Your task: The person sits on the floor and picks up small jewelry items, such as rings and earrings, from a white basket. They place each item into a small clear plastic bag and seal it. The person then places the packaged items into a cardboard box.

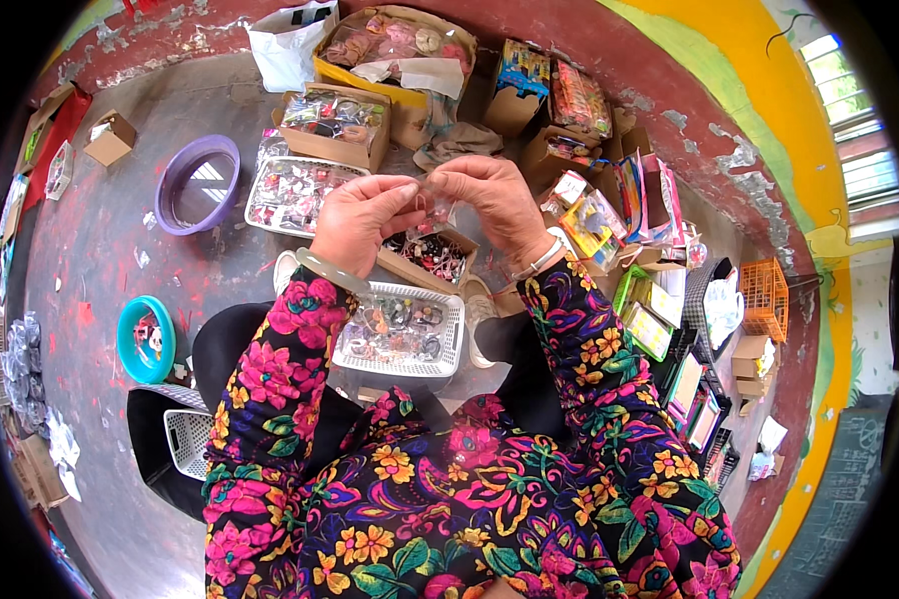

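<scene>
Both hands are raised in front of me with their fingertips almost meeting. Between them hangs a small clear plastic bag [432, 216] with something pinkish inside, too small to make out. My left hand [362, 222] pinches one side of its upper edge between thumb and forefinger. On the other side, my right hand [493, 208] is also closed in a pinch at the bag's top. Below them, a white plastic basket [457, 344] of small clear packets stands between my legs. Just beyond it is a cardboard box [406, 268] of small dark and red pieces.
Beyond my left hand stand another white basket [254, 219] of packets and a cardboard carton [367, 152]. A purple basin [170, 222] and a teal basin [127, 349] lie left. Toy boxes [579, 100] and an orange crate [766, 299] line the wall at right.
</scene>
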A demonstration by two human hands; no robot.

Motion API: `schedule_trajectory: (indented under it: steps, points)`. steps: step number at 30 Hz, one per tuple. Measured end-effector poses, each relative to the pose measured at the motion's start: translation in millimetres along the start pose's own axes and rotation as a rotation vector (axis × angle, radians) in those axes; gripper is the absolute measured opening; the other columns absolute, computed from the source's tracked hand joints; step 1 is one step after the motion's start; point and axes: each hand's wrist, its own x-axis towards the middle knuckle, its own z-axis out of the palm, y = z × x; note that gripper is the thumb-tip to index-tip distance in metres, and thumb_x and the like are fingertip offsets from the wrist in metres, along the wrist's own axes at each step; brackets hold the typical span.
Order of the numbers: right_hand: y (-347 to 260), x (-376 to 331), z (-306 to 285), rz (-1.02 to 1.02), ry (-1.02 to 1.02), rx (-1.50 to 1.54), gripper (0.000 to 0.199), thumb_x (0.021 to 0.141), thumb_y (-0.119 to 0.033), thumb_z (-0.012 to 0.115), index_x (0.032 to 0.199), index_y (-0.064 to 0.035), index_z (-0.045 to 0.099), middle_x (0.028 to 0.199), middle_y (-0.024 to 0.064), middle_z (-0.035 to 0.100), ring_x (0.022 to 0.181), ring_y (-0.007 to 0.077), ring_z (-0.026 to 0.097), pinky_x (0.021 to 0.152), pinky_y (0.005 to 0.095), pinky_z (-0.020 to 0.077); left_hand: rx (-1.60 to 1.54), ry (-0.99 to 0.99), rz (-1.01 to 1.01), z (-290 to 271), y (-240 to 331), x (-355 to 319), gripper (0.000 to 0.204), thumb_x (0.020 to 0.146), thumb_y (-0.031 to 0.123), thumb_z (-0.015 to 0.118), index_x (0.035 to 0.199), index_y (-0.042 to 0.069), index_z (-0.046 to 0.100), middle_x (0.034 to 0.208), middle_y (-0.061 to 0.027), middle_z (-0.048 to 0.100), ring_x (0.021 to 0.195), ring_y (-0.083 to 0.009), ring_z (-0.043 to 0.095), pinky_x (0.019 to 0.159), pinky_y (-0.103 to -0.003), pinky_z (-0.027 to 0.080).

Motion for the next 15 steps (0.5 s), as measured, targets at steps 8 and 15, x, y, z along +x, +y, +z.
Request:
schedule_trajectory:
  steps: [8,15]
  points:
    - [0.3,-2.0,0.0,-0.05,0.098,0.029,0.012,0.078,-0.008,0.064,0.085,0.0017,0.065,0.076,0.004,0.062,0.07,0.0085,0.055,0.063,0.0209,0.0433,-0.004,-0.03,0.026,2.1,3.1,-1.5,0.018,0.087,0.008,0.052,0.1,-0.004,0.057,0.092,-0.0139,0.062,0.086,-0.0206,0.062,0.074,-0.027,0.053]
    - [-0.2,-1.6,-1.2,-0.071,0.131,0.104,0.009,0.075,-0.005,0.066,0.082,0.0001,0.065,0.074,0.0027,0.062,0.069,0.0076,0.054,0.064,0.0206,0.0421,0.004,-0.083,0.059,1.1,1.6,-0.3,0.021,0.089,0.008,0.049,0.104,-0.004,0.055,0.093,-0.0148,0.062,0.086,-0.0212,0.062,0.075,-0.028,0.053]
